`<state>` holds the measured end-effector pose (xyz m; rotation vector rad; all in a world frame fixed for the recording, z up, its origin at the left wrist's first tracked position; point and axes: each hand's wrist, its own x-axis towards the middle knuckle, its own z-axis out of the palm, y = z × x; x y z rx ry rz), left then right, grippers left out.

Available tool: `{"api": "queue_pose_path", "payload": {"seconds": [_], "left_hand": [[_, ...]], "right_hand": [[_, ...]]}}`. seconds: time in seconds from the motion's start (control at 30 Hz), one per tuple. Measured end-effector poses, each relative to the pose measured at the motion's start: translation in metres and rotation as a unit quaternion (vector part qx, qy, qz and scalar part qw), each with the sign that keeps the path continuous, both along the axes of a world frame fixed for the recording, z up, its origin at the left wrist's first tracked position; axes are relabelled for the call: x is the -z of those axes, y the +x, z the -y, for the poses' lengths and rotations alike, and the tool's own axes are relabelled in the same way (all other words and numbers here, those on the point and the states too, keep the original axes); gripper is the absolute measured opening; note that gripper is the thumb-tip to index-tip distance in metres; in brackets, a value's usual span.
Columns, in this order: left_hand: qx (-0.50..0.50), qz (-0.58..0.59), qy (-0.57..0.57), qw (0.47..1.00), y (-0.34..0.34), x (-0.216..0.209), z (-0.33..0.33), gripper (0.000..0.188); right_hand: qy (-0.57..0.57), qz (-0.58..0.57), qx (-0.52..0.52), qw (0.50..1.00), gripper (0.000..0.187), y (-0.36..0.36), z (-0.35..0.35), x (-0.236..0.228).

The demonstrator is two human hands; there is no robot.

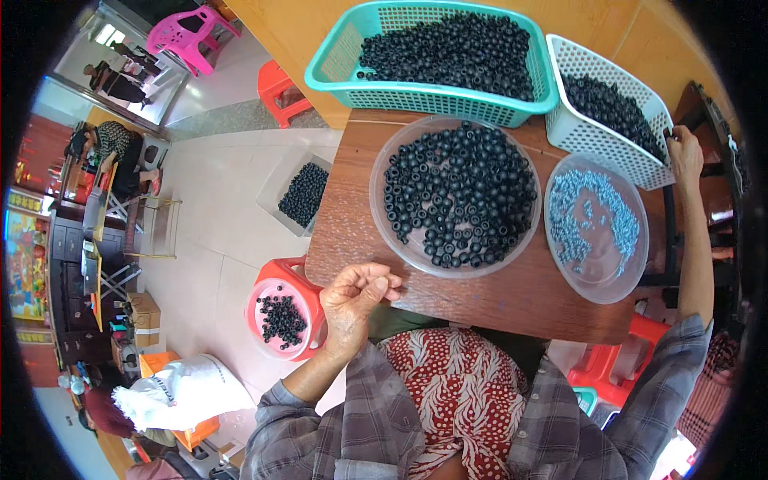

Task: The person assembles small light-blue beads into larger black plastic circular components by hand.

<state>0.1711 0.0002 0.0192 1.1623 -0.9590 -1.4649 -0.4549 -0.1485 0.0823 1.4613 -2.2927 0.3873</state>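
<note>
My left hand (356, 298) hovers at the near edge of the brown wooden table (512, 292), fingers curled together, thumb against fingertips; whether something small is pinched there I cannot tell. Just beyond it lies a round clear tray (396, 144) full of black ring-shaped beads. My right hand (686, 152) reaches far right and touches the corner of a white mesh basket (596, 132) holding black beads. Between the two sits a smaller clear tray (616, 284) of light-blue beads.
A teal mesh basket (340, 56) heaped with black beads stands at the table's far edge. Left of me, a red stool carries a pink bowl (258, 316) of black beads. A clear box (276, 188) of beads sits on the floor. People sit far left.
</note>
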Motion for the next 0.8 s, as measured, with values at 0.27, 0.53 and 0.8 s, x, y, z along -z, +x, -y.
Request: {"api": "queue_pose_path", "payload": {"seconds": [0.27, 0.53, 0.8], "left_hand": [[0.006, -0.035, -0.024, 0.999, 0.014, -0.001, 0.01, 0.014], [0.006, -0.073, -0.035, 0.997, 0.013, 0.003, 0.01, 0.014], [0.023, -0.037, -0.065, 0.997, 0.013, -0.004, 0.008, 0.012]], "right_hand": [[-0.084, 0.022, -0.096, 0.992, 0.038, 0.06, -0.009, -0.032], [-0.058, 0.084, -0.481, 0.871, 0.026, 0.322, -0.071, -0.03], [-0.017, 0.111, -0.574, 0.811, 0.033, 0.378, -0.076, -0.001]]}}
